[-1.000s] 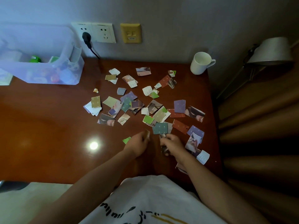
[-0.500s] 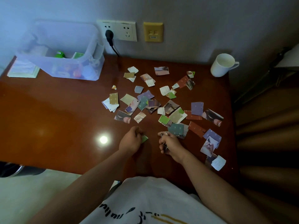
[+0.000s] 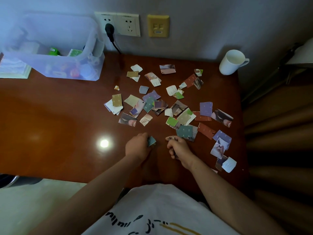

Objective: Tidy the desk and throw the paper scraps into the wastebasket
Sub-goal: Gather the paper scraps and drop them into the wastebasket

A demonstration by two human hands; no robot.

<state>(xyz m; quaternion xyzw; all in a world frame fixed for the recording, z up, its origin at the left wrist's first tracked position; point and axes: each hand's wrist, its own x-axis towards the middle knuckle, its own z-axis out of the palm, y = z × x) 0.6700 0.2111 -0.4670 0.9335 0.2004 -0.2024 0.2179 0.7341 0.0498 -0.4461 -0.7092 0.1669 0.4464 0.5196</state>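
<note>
Near desk front edge | left hand pinches teal scrap | right hand clutches scraps

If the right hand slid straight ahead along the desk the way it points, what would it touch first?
Most likely the teal scrap just beyond the right hand, which lies over a grey piece. Depth is hard to judge, so it might pass above.

Dim rm: grey wall w/ sockets, pale floor.

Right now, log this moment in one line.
left hand: holds teal scrap | right hand: clutches scraps | desk: scraps remain
</note>
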